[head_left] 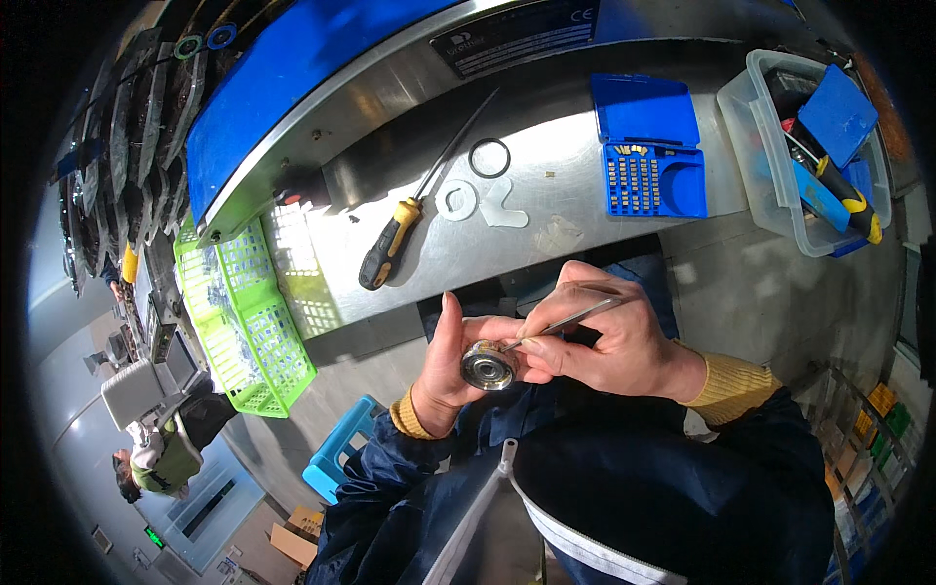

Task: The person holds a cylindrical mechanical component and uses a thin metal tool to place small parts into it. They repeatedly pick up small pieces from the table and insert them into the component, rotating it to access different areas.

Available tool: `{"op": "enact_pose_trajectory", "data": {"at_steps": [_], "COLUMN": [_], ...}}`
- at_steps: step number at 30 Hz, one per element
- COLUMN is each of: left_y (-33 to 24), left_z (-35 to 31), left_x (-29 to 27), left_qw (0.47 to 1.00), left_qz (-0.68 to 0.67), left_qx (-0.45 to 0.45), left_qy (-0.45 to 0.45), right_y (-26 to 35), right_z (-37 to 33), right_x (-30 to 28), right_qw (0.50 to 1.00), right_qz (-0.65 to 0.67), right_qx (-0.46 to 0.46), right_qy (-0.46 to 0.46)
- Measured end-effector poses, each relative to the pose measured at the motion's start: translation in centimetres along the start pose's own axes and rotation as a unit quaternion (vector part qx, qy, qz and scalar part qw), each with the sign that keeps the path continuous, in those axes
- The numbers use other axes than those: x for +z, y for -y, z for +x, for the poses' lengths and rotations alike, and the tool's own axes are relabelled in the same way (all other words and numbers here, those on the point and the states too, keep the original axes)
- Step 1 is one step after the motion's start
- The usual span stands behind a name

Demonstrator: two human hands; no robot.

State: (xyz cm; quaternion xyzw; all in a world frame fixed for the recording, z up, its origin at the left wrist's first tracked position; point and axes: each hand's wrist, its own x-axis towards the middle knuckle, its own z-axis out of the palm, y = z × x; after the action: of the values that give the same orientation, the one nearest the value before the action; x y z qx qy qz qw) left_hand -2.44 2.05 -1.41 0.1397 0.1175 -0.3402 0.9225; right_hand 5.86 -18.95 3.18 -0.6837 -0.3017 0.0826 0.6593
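Note:
A small round metal part with a dark ringed face (pixel 488 366) rests in my left hand (pixel 448 363), gripped between its fingers with the thumb raised beside it. My right hand (pixel 614 336) pinches a thin metal tool, like tweezers (pixel 575 317), whose tip touches the upper edge of the round part. Beyond my hands, on the metal work surface (pixel 380 146), lie a black ring (pixel 489 157), a white ring (pixel 456 200) and a white flat cut-out piece (pixel 504 205). To their left is a screwdriver with a black and yellow handle (pixel 392 244).
An open blue case (pixel 663 185) with rows of small brass-coloured pieces sits at the right. Past it stands a clear plastic bin (pixel 770 166) of tools. A green basket (pixel 253 312) hangs at the left, above a blue stool (pixel 341 444). Another person (pixel 171 448) is far left.

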Motion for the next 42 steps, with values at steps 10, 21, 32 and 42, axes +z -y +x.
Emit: {"op": "enact_pose_trajectory", "data": {"at_steps": [10, 21, 32, 42], "left_y": [-0.15, -0.11, -0.26, -0.29], "left_z": [0.27, 0.27, 0.44, 0.64], "left_x": [-0.16, -0.11, -0.07, 0.02], "left_qw": [0.999, 0.999, 1.0, 1.0], "left_qz": [-0.003, -0.023, -0.013, -0.016], "left_qx": [0.005, 0.009, 0.01, 0.012], "left_qy": [0.038, 0.026, 0.002, 0.005], "right_y": [0.04, 0.48, 0.6, 0.65], "right_z": [0.03, 0.34, 0.49, 0.47], "right_x": [-0.29, -0.32, -0.05, 0.0], "right_qw": [1.0, 1.0, 0.999, 0.999], "right_qz": [-0.004, -0.012, -0.044, -0.045], "right_qx": [0.012, 0.01, -0.018, -0.015], "right_qy": [0.003, 0.015, 0.007, 0.007]}}
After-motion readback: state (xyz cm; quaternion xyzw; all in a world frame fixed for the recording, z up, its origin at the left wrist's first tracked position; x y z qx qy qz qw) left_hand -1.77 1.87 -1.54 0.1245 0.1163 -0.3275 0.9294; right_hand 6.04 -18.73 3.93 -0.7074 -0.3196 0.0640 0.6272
